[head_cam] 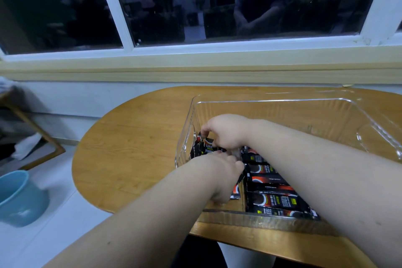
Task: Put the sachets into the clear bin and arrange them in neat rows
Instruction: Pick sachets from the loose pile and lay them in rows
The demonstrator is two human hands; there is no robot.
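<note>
- Two hands work inside the clear bin (282,100), at its left end. Right hand (227,131): fingers curled, pinching the top edges of the loose sachets (203,148), which stand tilted against the left wall. Left hand (225,177): knuckles up, fingers hidden beneath; cannot tell whether it holds anything or only presses.
- Laid row (275,191) of sachets lies flat just right of the left hand, running near to far, partly under the right forearm.
- Risk 1: pinched bundle looks uneven. Slick packets could fan out or slide down the wall on release, spoiling the new row.
- Risk 2: right forearm crosses over the laid row. Drawing it back low could skew those packets.
- Risk 3: bin sits close to the near edge of the desk (130,148). A pull toward the near side could shift it over.
- Risk 4: clear wall is hard to see, so knuckles could knock it.
</note>
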